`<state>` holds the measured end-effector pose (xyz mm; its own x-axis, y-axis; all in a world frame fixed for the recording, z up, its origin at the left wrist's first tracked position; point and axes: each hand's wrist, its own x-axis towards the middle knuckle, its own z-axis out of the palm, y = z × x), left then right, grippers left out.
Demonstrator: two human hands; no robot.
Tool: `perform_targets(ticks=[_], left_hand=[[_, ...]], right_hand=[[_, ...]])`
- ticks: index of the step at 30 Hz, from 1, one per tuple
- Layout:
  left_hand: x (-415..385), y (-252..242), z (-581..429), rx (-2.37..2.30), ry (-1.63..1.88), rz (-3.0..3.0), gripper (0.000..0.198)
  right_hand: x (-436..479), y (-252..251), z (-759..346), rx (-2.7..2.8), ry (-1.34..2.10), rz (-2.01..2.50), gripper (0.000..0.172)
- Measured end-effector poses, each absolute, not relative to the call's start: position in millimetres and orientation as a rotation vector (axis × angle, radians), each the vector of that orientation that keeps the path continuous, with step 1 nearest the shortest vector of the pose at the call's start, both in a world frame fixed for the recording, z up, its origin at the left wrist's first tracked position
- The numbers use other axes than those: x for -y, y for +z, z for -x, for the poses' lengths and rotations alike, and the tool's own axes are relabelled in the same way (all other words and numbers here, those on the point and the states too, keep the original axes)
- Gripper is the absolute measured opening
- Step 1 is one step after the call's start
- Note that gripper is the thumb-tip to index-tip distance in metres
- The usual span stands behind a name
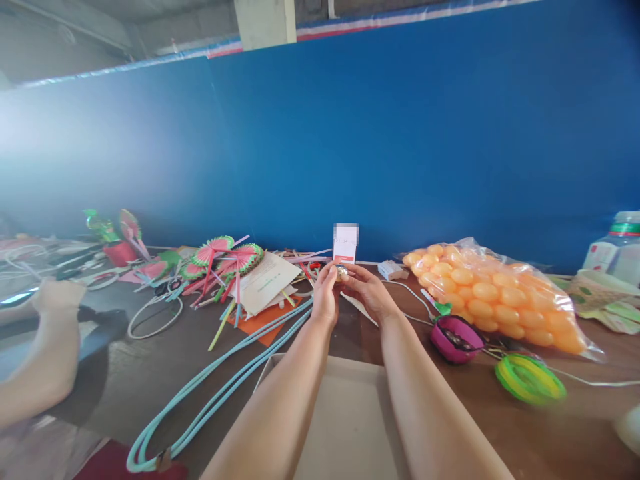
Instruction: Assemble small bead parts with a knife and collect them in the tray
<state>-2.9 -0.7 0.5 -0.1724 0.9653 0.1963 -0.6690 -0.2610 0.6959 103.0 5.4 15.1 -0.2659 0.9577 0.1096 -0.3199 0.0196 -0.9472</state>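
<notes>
- Both hands are at the middle, fingers drawn in narrowly around a small shiny gold-toned thing (342, 273).
- The left hand (326, 297) grips it from the left; the right hand (371, 293) meets it with its fingertips from the right.
- The thing sits between the fingertips, just in front of an upright white panel (346, 244), its shape mostly hidden.
- Under the forearms, a pale box (350, 413) rests on the desk (530, 443).
- Left: blue tubing (215, 387), papers (267, 283), paper fans (214, 251).
- Right: a bag of orange balls (483, 291), near a purple pouch (445, 352).
</notes>
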Motion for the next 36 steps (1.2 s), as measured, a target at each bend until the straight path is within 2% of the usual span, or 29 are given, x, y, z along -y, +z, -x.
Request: perform_targets(ticks=[6,26,36], left_hand=[[-1,-3,3,-0.603,1.690,-0.723,0.041],[-8,-10,1,-0.689,1.661,-0.670,0.038],[-12,-15,-1,-0.740,1.677,-0.683,0.034]], right_hand=[[-7,12,-102,1.145,1.509,0.799,0.045],[-5,13,-95,1.184,1.408,0.958,0.045],[-11,7,-95,1.194,1.417,1.001,0.055]])
